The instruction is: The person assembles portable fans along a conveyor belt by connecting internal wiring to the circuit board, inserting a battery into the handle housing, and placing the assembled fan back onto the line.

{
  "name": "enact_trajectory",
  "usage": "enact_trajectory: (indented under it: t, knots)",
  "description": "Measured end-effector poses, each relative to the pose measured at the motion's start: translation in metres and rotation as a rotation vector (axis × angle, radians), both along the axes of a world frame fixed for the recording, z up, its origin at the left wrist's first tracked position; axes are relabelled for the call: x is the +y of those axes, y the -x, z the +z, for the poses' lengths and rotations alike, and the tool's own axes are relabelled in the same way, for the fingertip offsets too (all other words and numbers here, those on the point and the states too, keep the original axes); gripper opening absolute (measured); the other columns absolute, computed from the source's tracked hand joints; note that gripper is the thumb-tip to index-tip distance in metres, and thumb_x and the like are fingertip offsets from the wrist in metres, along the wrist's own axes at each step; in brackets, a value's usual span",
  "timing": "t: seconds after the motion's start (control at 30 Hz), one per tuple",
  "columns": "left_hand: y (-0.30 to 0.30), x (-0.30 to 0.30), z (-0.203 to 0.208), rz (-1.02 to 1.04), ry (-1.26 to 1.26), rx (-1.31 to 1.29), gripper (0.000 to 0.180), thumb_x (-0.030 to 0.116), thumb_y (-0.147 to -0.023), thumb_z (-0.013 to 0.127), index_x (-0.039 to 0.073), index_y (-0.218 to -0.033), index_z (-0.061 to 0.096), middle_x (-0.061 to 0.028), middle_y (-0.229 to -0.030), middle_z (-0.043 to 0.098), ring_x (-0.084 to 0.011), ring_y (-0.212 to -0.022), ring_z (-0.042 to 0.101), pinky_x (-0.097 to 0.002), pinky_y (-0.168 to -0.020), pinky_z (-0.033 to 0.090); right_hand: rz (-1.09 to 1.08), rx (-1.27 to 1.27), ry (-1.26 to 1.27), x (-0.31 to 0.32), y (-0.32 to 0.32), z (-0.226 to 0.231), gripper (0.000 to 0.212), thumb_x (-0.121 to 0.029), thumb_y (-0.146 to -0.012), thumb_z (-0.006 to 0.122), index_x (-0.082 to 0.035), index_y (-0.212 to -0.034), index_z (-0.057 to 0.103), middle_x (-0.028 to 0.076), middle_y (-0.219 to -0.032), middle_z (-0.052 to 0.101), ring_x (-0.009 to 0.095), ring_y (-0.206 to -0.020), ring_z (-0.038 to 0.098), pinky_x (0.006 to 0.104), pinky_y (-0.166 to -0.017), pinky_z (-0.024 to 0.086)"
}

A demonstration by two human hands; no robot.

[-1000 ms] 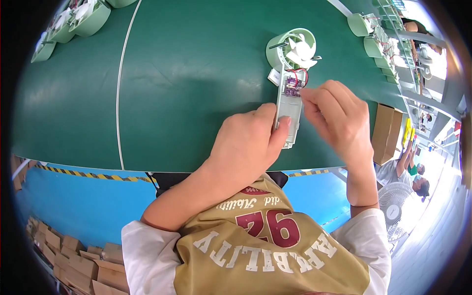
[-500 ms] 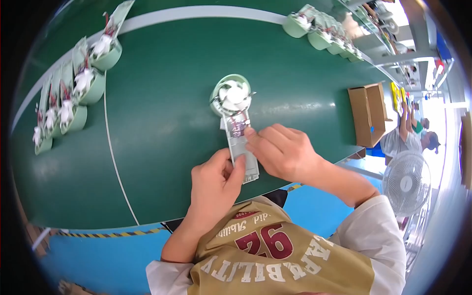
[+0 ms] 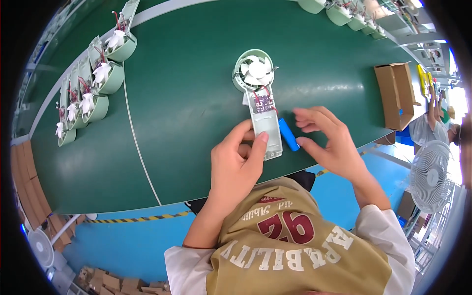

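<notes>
A pale green handheld fan half (image 3: 268, 129) lies on the green table in front of me, its round head pointing away. White fan blades (image 3: 256, 70) sit in the head, and a small purple circuit board (image 3: 264, 103) with red wires is in the upper handle. My left hand (image 3: 238, 164) grips the handle's lower part between thumb and fingers. Beside the handle's right edge lies a blue cylindrical battery (image 3: 288, 134), tilted. My right hand (image 3: 332, 142) is open, fingers apart, its thumb tip at the battery's near end; whether they touch, I cannot tell.
Several similar fan halves (image 3: 109, 76) stand in a row at the left, and more (image 3: 339, 14) at the far right. An open cardboard box (image 3: 393, 96) rests at the table's right side. A floor fan (image 3: 431, 176) and a co-worker (image 3: 424, 130) are beyond it.
My right hand has moved off the circuit board to the right and opened. The blue battery now shows beside the handle. My left hand keeps its grip; the whole view has shifted.
</notes>
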State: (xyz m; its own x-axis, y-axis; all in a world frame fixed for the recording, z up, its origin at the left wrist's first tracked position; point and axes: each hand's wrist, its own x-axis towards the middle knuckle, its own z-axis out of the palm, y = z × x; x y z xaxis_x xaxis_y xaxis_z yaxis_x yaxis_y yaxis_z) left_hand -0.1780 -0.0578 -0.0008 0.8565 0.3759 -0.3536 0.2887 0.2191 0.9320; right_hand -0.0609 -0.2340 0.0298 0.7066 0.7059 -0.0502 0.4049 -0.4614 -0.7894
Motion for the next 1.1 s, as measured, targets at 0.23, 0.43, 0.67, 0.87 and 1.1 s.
enact_trajectory:
  t: [0.23, 0.43, 0.67, 0.87, 1.1]
  knots:
    - [0.006, -0.003, 0.003, 0.021, 0.165, 0.031, 0.028, 0.013, -0.100, 0.062, -0.005, -0.121, 0.064, -0.0045, -0.076, 0.067, -0.0029, -0.052, 0.054, -0.0205, -0.041, 0.037, -0.043, -0.027, 0.136, -0.008, 0.024, -0.001, 0.046, -0.006, -0.079, 0.078, -0.002, -0.122, 0.064, 0.009, -0.098, 0.067, 0.021, -0.090, 0.066, 0.0306, -0.074, 0.052]
    - [0.009, -0.007, 0.001, -0.003, 0.144, 0.066, 0.028, 0.014, -0.100, 0.062, -0.007, -0.118, 0.065, -0.0072, -0.078, 0.068, -0.0057, -0.052, 0.056, -0.0209, -0.040, 0.042, -0.156, -0.011, 0.115, 0.000, 0.034, -0.006, 0.033, -0.003, -0.078, 0.076, 0.000, -0.111, 0.070, 0.008, -0.091, 0.065, 0.016, -0.076, 0.063, 0.0269, -0.065, 0.050]
    - [0.008, -0.017, -0.001, 0.044, 0.174, 0.044, 0.026, 0.012, -0.099, 0.063, -0.006, -0.117, 0.065, -0.0090, -0.088, 0.071, -0.0074, -0.059, 0.061, -0.0227, -0.049, 0.052, -0.293, 0.163, -0.007, -0.007, 0.046, 0.008, 0.032, 0.001, -0.077, 0.077, 0.001, -0.108, 0.071, 0.005, -0.087, 0.064, 0.010, -0.074, 0.060, 0.0230, -0.063, 0.049]
    - [0.009, -0.018, -0.002, 0.007, 0.102, 0.028, 0.026, 0.013, -0.099, 0.065, -0.006, -0.117, 0.066, -0.0091, -0.089, 0.073, -0.0079, -0.064, 0.064, -0.0234, -0.055, 0.056, -0.281, 0.011, -0.067, 0.012, 0.057, 0.000, 0.034, 0.002, -0.075, 0.080, -0.002, -0.108, 0.072, 0.006, -0.086, 0.064, 0.010, -0.072, 0.060, 0.0222, -0.056, 0.048]
    - [0.011, -0.020, -0.011, 0.018, 0.110, -0.010, 0.025, 0.013, -0.098, 0.065, -0.006, -0.114, 0.066, -0.0094, -0.090, 0.074, -0.0089, -0.068, 0.068, -0.0246, -0.059, 0.059, -0.234, -0.187, -0.022, 0.023, 0.063, -0.006, 0.033, -0.001, -0.077, 0.081, -0.004, -0.108, 0.072, 0.006, -0.089, 0.062, 0.013, -0.072, 0.062, 0.0239, -0.055, 0.049]
